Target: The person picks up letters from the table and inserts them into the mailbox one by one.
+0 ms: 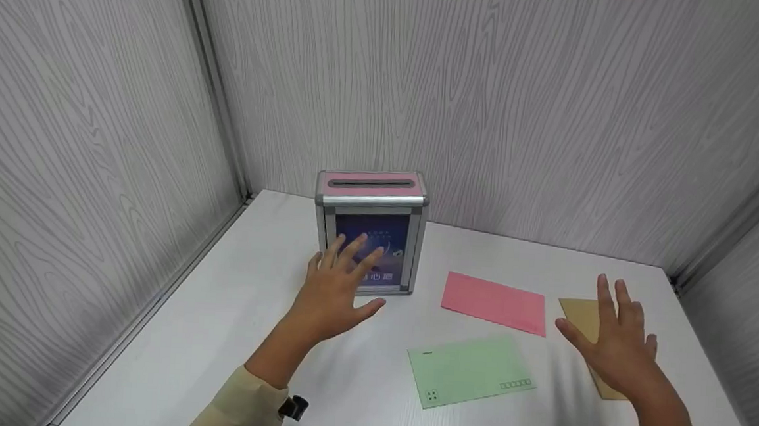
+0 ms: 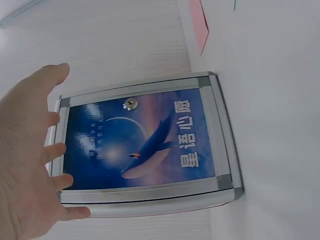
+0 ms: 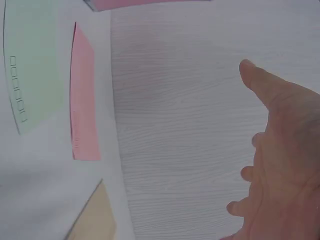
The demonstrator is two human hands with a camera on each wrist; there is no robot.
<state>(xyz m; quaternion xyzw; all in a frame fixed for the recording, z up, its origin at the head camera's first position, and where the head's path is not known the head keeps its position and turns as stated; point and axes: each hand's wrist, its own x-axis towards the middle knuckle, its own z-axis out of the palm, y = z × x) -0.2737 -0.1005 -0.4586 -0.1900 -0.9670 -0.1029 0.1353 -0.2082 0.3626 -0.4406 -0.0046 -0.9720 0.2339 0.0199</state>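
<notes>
My left hand (image 1: 331, 296) is held with fingers spread in front of a suggestion box (image 1: 373, 186) that has a pink slotted top and silver frame. In the left wrist view the box's front panel (image 2: 145, 135) shows a whale picture and a small lock (image 2: 130, 103); the hand holds nothing. Over a tan envelope (image 1: 580, 317) hovers my right hand (image 1: 621, 353), its fingers spread and nothing in them. A pink envelope (image 1: 494, 303) lies to the right of the box. Nearer to me is a light green envelope (image 1: 472, 371), flat on the table.
The white table (image 1: 166, 358) carries the box and the envelopes. Wood-grain panels stand around it: a back wall (image 1: 524, 103), a left wall (image 1: 80, 155) and a right wall (image 1: 756, 308).
</notes>
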